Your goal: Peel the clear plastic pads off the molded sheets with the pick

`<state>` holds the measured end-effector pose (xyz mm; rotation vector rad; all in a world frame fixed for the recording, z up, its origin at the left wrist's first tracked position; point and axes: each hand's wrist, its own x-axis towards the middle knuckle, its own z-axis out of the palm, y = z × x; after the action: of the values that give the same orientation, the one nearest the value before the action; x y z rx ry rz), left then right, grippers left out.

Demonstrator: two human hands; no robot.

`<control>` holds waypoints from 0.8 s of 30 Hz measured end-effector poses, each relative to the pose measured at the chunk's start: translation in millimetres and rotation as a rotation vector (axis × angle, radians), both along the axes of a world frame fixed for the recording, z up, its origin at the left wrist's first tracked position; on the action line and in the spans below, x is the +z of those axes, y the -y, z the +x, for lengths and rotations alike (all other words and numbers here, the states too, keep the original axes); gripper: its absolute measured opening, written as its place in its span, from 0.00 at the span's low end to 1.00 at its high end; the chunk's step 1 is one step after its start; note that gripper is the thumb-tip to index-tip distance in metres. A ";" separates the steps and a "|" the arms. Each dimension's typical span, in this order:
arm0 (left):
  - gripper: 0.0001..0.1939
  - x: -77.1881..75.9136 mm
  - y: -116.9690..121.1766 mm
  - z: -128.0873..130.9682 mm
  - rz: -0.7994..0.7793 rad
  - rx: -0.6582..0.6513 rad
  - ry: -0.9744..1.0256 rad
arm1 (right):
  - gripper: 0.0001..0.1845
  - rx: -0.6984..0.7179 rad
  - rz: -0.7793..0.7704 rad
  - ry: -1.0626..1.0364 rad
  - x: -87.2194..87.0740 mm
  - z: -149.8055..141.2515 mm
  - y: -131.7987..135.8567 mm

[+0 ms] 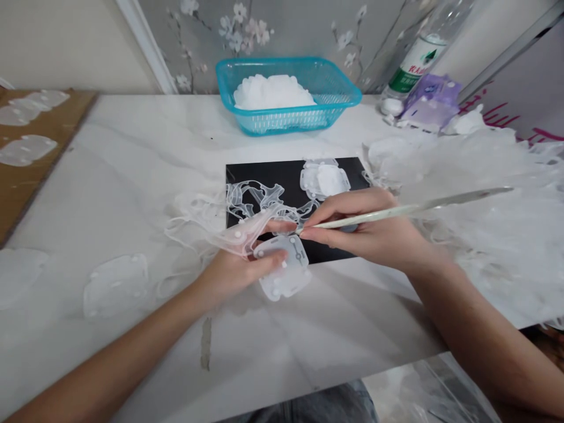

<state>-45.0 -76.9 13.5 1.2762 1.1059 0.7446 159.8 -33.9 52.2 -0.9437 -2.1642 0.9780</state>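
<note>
My left hand is closed on a translucent, milky silicone piece, rounded, with small slots and raised dots. The thumb lies on top of the piece, and clear film-like scrap drapes over the fingers. In my right hand, pinched like a pen, is a slim pale tool. Its tip is at the upper edge of the piece, close to my left fingers; the tip's exact shape is too small to tell. Beneath both hands lies a black mat with thin clear trimmings and a small stack of similar pieces.
A blue plastic basket holding white pieces stands at the back. To the right spreads a large heap of translucent silicone, with a purple pack and a bottle behind it. More pieces and a brown board lie left.
</note>
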 end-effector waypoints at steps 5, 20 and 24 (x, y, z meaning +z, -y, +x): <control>0.20 1.0 -0.6 0.3 -0.003 -0.005 0.007 | 0.08 0.022 -0.018 0.014 0.8 -1.1 -0.4; 0.20 -6.4 0.0 -2.4 0.204 -0.083 -0.049 | 0.16 0.371 0.551 0.394 -16.0 -10.5 11.2; 0.20 -5.7 0.2 -3.2 0.204 -0.090 -0.084 | 0.16 0.333 0.703 0.457 -18.1 -14.5 16.1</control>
<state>-48.2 -77.1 7.8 1.5317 1.0515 0.7560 145.3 -50.0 34.1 -0.4923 -2.8133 0.0652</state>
